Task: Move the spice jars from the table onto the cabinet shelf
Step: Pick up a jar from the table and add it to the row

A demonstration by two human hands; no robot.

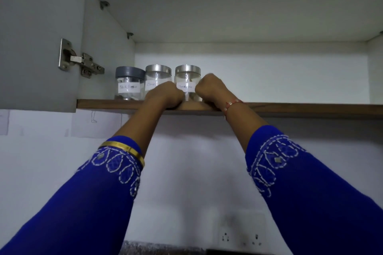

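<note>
The main risk here is a knock-on tip: the three spice jars stand in a tight row near the front edge of the cabinet shelf [290, 107], so a nudge to one could push its neighbour over, or a jar dragged forward on release could come off the lip. The reach is overhead and the hands block the view of the jar's base — whether it sits fully flat on the board cannot be told.

The cinnamon jar [187, 80], steel-lidded and clear, is the rightmost of the row and stands upright between the two hands. The left hand [165, 94] is curled, its knuckles toward the camera, pressed at the jar's left side and overlapping the front of the clove jar [157, 78] next to it; that overlap is where a careless withdrawal could catch the label side of the middle jar. The right hand [209, 89] is likewise curled against the jar's right side. Both look closed round the cinnamon jar, cradling it from either flank, though the fingertips are hidden behind the glass.

The black pepper jar [129, 84], with a grey lid, stands at the far left, just beside the clove jar and untouched by either hand.
</note>
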